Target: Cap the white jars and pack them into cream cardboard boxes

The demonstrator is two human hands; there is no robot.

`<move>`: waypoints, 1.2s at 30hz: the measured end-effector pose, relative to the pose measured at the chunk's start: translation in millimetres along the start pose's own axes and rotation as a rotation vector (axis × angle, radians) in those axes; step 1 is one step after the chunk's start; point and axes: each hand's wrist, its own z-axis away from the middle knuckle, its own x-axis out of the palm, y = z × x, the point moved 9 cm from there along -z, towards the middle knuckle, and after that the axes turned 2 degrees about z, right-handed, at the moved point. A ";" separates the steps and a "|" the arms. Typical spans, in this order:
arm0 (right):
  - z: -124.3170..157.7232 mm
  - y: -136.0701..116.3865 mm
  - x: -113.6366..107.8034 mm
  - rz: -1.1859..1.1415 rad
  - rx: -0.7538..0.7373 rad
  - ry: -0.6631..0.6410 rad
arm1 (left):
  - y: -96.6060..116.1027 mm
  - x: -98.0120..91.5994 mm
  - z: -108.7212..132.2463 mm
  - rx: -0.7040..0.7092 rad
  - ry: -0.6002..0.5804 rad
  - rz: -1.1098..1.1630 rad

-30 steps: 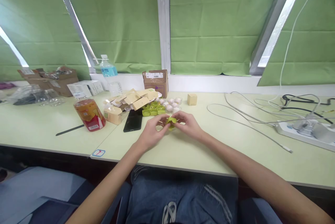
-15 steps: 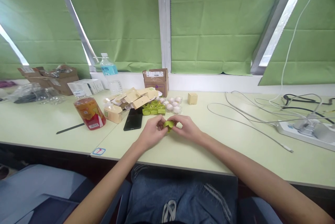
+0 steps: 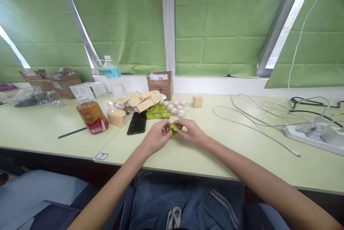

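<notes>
Between both hands, just above the table's middle, is a small green curved piece with lobed edges; its exact kind is hard to make out. My left hand pinches its left side, and my right hand grips the right side with thumb and fingers. Beyond the hands lie several similar green pieces, grouped together. Beside them sit white round items in clear plastic packs. A small closed yellow box stands farther right.
Flattened cream cartons pile up behind a black phone. To the left are a red-orange drink bottle, a clear water bottle and a black strip. A brown box stands at the back. White cables and a power strip occupy the right.
Nearly nothing differs. Both hands keep hold of the green piece in the same place, and the view has shifted very slightly.
</notes>
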 end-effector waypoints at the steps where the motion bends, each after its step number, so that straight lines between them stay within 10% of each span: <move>1: 0.1 0.0 0.9 -0.001 -0.004 -0.015 | -0.2 0.8 -0.1 -0.003 -0.003 -0.018; 36: -1.7 1.6 -7.6 -0.205 0.081 -0.056 | 0.3 -13.1 0.1 0.026 0.123 0.055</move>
